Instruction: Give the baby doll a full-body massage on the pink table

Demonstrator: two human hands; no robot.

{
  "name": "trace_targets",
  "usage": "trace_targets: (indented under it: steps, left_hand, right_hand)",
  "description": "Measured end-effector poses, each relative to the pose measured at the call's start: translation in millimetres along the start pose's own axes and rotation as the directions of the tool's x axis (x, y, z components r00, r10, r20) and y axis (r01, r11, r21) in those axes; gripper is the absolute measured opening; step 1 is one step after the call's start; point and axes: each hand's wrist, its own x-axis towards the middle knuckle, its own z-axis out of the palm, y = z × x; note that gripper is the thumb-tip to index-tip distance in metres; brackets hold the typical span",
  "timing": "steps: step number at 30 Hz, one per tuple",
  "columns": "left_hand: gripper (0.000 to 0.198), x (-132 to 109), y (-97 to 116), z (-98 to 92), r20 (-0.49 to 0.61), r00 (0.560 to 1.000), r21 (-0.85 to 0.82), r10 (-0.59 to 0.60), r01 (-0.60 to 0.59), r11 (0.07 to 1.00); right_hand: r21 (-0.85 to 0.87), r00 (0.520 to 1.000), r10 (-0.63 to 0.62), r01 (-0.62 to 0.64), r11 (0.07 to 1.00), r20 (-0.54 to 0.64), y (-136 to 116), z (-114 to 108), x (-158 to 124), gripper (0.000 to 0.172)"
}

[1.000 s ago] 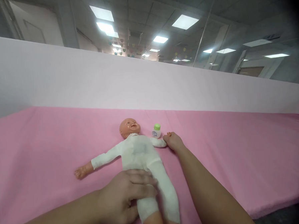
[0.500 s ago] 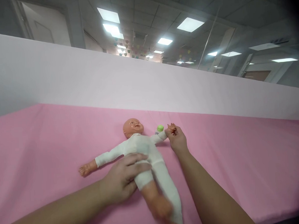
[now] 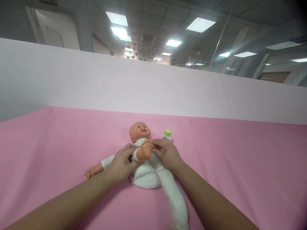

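On its back lies a baby doll (image 3: 146,179) with a smooth plastic head and a white cloth body. One doll leg is folded up over its torso, so that the bare foot (image 3: 144,151) sits just below the chin. My left hand (image 3: 123,163) is wrapped round that leg near the ankle. My right hand (image 3: 168,153) pinches at the toes, where the doll's hand seems to meet the foot; the fingers partly hide this contact. The other leg (image 3: 177,196) stretches toward me, and one doll arm (image 3: 94,169) lies out to the left.
Just beyond my right hand stands a small white bottle (image 3: 167,134) with a green cap. A pink sheet (image 3: 243,165) covers the padded surface. Behind it runs a low white wall (image 3: 141,84) with glass above.
My left hand has lifted and folded the doll's leg up over its body. My right hand has moved left, from the outstretched doll arm's side to the foot above the chest.
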Motion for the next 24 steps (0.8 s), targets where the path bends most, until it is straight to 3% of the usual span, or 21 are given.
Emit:
trace_targets:
  steps: [3,8,10,13,15,17,21,24]
  left_hand:
    - [0.024,-6,7,3.3,-0.04,0.999,0.08,0.026,-0.022,0.997]
    - [0.046,-23,30,3.7,0.098,0.95,0.116,0.295,-0.305,0.945]
    - [0.051,-30,43,4.6,0.217,0.895,0.042,0.39,-0.407,0.912]
    - [0.048,-39,59,7.9,0.378,0.795,0.017,0.475,-0.519,0.855]
    - [0.044,-43,65,10.3,0.445,0.755,0.077,0.481,-0.567,0.82]
    - [0.044,-45,68,11.9,0.492,0.735,0.124,0.466,-0.589,0.798]
    - [0.058,-46,70,9.5,0.551,0.725,0.126,0.412,-0.561,0.818]
    - [0.07,-45,72,3.9,0.547,0.735,0.051,0.401,-0.507,0.86]
  right_hand:
    - [0.026,0.994,0.092,-0.091,0.995,-0.051,12,-7,0,0.033]
    - [0.139,0.962,0.221,-0.2,0.97,-0.161,38,-24,5,0.042]
    - [0.23,0.92,0.323,-0.272,0.934,-0.223,50,-32,7,0.051]
    - [0.294,0.818,0.5,-0.422,0.857,-0.285,69,-43,7,0.065]
    - [0.276,0.742,0.578,-0.509,0.815,-0.339,81,-48,7,0.071]
    - [0.207,0.71,0.598,-0.564,0.799,-0.372,93,-49,5,0.074]
    - [-0.037,0.759,0.559,-0.603,0.797,-0.334,108,-48,3,0.059]
    - [-0.159,0.804,0.505,-0.569,0.807,-0.314,102,-47,3,0.047]
